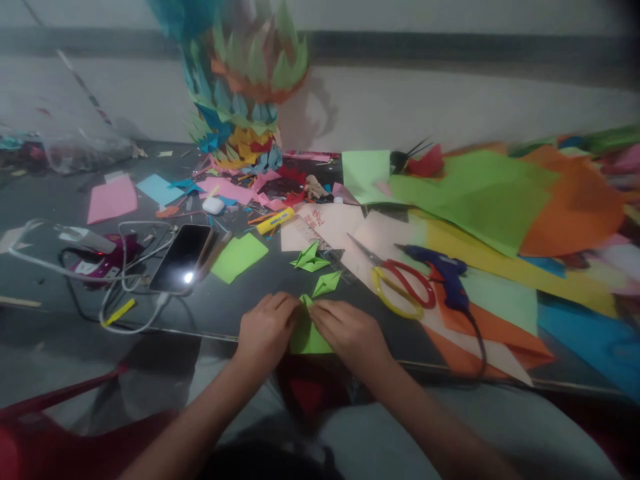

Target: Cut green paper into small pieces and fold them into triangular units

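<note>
A green sheet of paper [309, 337] lies at the table's front edge, its far tip pinched between my two hands. My left hand [267, 327] closes its fingers on the left side of that tip. From the right, my right hand [353, 330] presses its fingertips on the same paper. Just beyond the hands are two folded green paper pieces, one [327, 284] near my right fingertips and another [310, 257] farther back. To the left rests a flat green square [240, 257].
Scissors [403, 287] and a blue glue gun [453, 277] lie on papers at right. A phone [183, 257] with cables and a purple power strip [107, 260] sit left. A tall paper sculpture [240, 87] stands behind, among scraps.
</note>
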A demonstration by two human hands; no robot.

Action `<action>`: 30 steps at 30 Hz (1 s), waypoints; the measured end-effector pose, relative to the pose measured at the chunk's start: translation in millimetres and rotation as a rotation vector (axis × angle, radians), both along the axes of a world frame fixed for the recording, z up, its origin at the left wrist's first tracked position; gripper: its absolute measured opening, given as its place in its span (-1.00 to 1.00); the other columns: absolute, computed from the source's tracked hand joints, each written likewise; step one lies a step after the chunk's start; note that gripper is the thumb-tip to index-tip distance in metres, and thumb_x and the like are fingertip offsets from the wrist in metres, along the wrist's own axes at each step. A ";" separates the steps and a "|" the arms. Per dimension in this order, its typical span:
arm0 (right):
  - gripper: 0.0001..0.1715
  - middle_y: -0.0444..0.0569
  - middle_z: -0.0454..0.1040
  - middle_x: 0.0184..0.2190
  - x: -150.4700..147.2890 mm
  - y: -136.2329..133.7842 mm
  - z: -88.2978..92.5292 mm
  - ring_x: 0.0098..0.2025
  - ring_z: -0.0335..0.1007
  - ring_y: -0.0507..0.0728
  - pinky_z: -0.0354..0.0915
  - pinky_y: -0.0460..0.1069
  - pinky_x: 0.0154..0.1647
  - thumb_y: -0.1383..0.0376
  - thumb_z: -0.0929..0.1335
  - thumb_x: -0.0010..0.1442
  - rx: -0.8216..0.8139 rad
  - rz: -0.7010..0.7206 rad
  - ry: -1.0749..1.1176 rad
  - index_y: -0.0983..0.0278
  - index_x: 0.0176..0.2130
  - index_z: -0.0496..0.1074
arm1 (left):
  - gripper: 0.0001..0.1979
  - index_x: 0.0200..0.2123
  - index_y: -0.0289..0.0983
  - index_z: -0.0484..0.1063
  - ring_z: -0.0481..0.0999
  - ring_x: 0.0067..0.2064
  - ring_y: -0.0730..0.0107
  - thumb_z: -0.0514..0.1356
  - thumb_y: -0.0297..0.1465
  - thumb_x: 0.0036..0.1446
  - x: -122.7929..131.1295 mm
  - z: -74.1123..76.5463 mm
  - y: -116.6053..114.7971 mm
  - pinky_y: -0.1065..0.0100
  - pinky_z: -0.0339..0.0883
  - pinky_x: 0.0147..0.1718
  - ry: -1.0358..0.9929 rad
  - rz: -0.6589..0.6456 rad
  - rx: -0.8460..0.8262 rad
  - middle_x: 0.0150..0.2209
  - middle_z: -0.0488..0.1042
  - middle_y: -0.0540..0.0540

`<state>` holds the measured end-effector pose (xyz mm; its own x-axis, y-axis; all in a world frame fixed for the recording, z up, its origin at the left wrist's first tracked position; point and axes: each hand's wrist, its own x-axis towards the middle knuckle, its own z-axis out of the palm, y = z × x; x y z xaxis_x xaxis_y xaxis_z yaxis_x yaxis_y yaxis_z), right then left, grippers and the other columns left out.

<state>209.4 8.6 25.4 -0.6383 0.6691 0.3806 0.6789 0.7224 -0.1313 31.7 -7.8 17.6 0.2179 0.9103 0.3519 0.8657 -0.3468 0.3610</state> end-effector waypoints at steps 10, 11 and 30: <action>-0.69 0.05 0.50 -0.17 11.3 15.9 -3.1 -0.15 0.41 0.10 0.39 -0.01 -0.14 0.35 0.16 0.30 -0.104 0.143 0.041 0.34 -0.19 0.45 | -0.80 -0.19 -0.28 0.44 0.45 -0.21 0.31 0.11 -0.33 0.18 -12.1 -3.7 0.0 0.31 0.38 -0.24 0.035 -0.294 0.127 -0.18 0.50 -0.14; -0.69 0.06 0.49 -0.16 12.5 17.2 -2.8 -0.14 0.41 0.11 0.39 0.00 -0.13 0.35 0.16 0.30 -0.104 0.161 0.047 0.34 -0.19 0.46 | -0.79 -0.19 -0.29 0.45 0.45 -0.21 0.31 0.11 -0.32 0.18 -12.2 -3.6 -0.2 0.30 0.39 -0.24 0.035 -0.305 0.130 -0.18 0.50 -0.15; -0.65 0.11 0.53 -0.18 16.6 25.0 0.3 -0.08 0.41 0.13 0.40 0.07 -0.11 0.42 0.14 0.30 0.030 0.327 -0.004 0.41 -0.18 0.48 | -0.79 -0.18 -0.26 0.44 0.42 -0.21 0.32 0.08 -0.34 0.19 -12.9 -3.0 1.4 0.27 0.37 -0.23 0.092 -0.334 0.110 -0.16 0.47 -0.13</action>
<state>226.0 33.5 25.7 -0.8192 0.4164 0.3944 0.4104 0.9059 -0.1043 18.8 -6.4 14.6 0.5325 0.7412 0.4088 0.7251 -0.6486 0.2314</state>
